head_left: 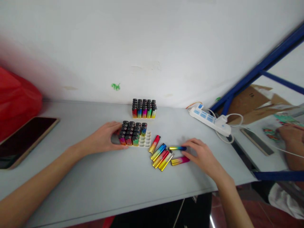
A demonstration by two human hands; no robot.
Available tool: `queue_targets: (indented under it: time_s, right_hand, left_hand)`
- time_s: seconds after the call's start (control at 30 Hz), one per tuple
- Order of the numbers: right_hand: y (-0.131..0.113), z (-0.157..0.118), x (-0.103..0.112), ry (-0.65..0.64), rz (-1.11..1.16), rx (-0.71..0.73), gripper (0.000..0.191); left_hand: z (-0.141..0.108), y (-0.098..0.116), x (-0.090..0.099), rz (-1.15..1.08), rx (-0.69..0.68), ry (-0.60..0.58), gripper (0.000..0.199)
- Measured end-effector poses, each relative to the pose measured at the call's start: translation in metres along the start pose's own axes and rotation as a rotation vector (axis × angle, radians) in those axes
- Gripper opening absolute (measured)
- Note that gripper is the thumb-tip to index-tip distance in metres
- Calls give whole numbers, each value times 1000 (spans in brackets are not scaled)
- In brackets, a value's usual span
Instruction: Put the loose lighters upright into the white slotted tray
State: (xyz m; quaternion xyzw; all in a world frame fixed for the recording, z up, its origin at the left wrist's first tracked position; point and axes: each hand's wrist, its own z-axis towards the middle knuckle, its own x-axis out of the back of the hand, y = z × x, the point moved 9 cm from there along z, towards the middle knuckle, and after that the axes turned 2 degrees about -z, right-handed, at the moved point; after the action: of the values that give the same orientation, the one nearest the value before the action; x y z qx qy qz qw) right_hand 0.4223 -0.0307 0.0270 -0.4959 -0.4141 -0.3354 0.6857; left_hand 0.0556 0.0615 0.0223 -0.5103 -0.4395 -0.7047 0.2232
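Upright lighters with black tops [129,133] fill much of a white tray [145,140], whose right part shows bare round slots. My left hand [106,136] is around the tray's left side, thumb at the front and fingers behind. Several loose lighters [159,155] lie to the right of the tray. My right hand [199,153] has its thumb and forefinger at the dark end of a blue-and-yellow lighter [175,148]. Just below that lies a pink-and-yellow lighter [180,161], its end by my thumb. Behind stands a full block of upright lighters [144,109].
A phone [23,137] and a red bag [17,101] are at the left. A white power strip [210,121] with cables lies back right, beside a blue metal frame [249,77]. Beyond the frame are cardboard [249,99] and another person's hand [291,134].
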Motion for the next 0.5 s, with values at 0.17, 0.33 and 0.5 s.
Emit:
queue_targets:
  time_s: [0.17,0.33,0.5]
  right_hand:
    - [-1,13,0,-18,222,-6,11]
    - [9,29,12,227,725,-187,31]
    - [-33,76,9,181,1052,-213,38]
  left_hand:
    - [0,2,-1,-3,10,-33,58]
    - [-1,2,-2,-22,16,-57,65]
    - [0,5,-2,-17,-7,-72,66]
